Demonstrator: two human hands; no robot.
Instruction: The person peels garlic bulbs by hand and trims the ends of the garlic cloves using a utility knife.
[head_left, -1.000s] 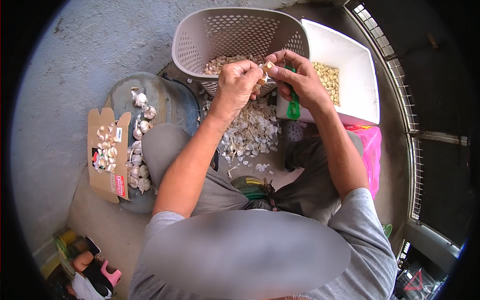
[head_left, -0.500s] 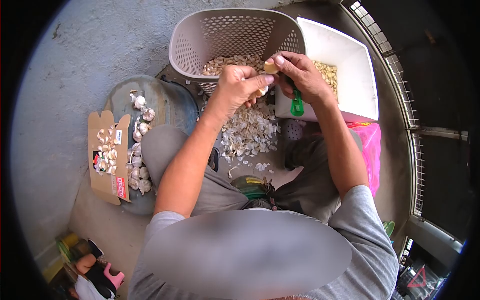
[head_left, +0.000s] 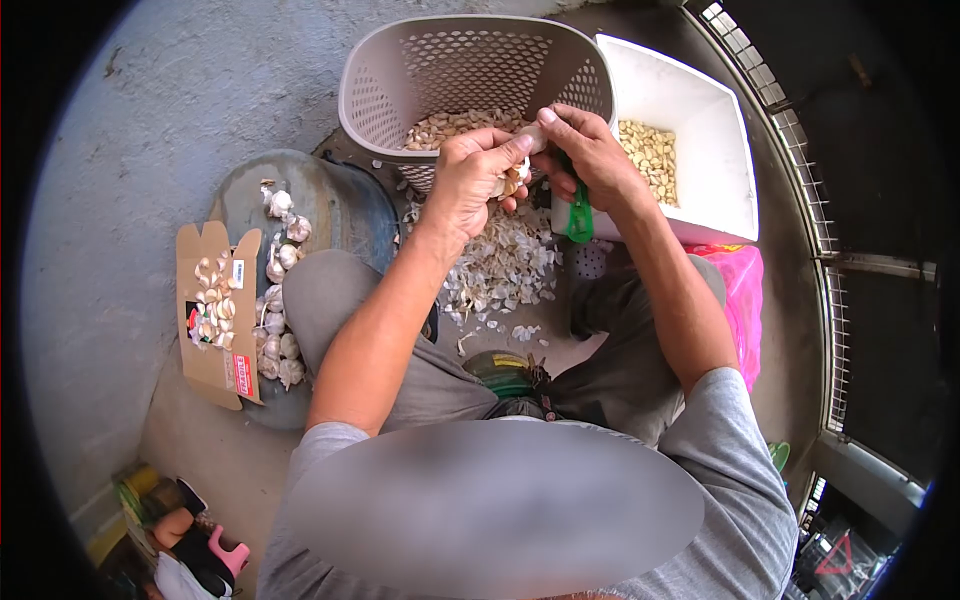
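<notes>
My left hand [head_left: 468,185] is closed around several garlic cloves [head_left: 515,180], some with papery skin on them. My right hand [head_left: 590,158] grips a small green-handled knife [head_left: 580,217]; its handle hangs below the palm and its blade is hidden by the fingers. Between the fingertips of both hands is a pale garlic clove [head_left: 536,139], partly covered by the thumbs. Both hands are over the near rim of a grey-brown perforated basket [head_left: 365,95], which holds many unpeeled cloves [head_left: 440,130]. Below the hands, garlic skins [head_left: 495,265] lie heaped on the floor.
A white box [head_left: 710,130] with peeled cloves [head_left: 650,160] stands at the right of the basket. To the left, garlic bulbs [head_left: 272,330] and a cardboard piece [head_left: 215,370] bearing loose cloves rest on a rounded blue-grey surface [head_left: 340,215]. A pink bag [head_left: 738,300] lies by the right knee.
The yellowish peeled clove at my right fingertips is out of sight, and a pale clove is there now. My right hand has shifted slightly left, the knife handle with it.
</notes>
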